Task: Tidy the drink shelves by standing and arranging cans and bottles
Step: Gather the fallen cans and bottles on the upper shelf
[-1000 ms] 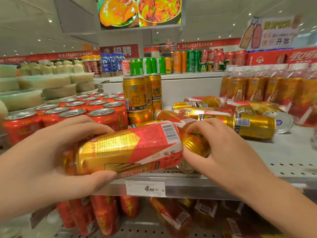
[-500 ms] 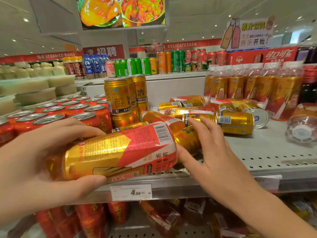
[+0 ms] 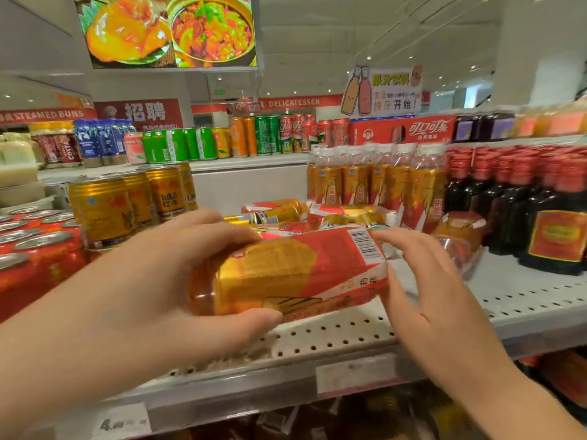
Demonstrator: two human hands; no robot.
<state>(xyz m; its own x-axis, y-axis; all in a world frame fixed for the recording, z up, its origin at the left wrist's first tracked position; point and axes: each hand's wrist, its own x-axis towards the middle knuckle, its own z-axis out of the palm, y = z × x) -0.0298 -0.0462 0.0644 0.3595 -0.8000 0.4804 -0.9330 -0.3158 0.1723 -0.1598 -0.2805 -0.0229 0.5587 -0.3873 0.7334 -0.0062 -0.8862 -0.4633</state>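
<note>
The left hand (image 3: 152, 290) grips the bottle (image 3: 298, 274) sideways just above the shelf's (image 3: 349, 338) near edge while the right hand (image 3: 425, 296), fingers loosely spread, touches its right end, so the step looks like righting it, which next calls for tipping it upright beside the standing bottles (image 3: 381, 182).

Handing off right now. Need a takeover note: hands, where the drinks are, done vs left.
Left hand grips a gold-and-red bottle lying on its side over the front of the shelf.
Right hand is open, fingers at the bottle's right end.
Standing: same-label bottles at the back, gold cans, dark bottles.
Left: stand the held bottle, then the pile of fallen drinks behind it and one toppled bottle to the right.
</note>
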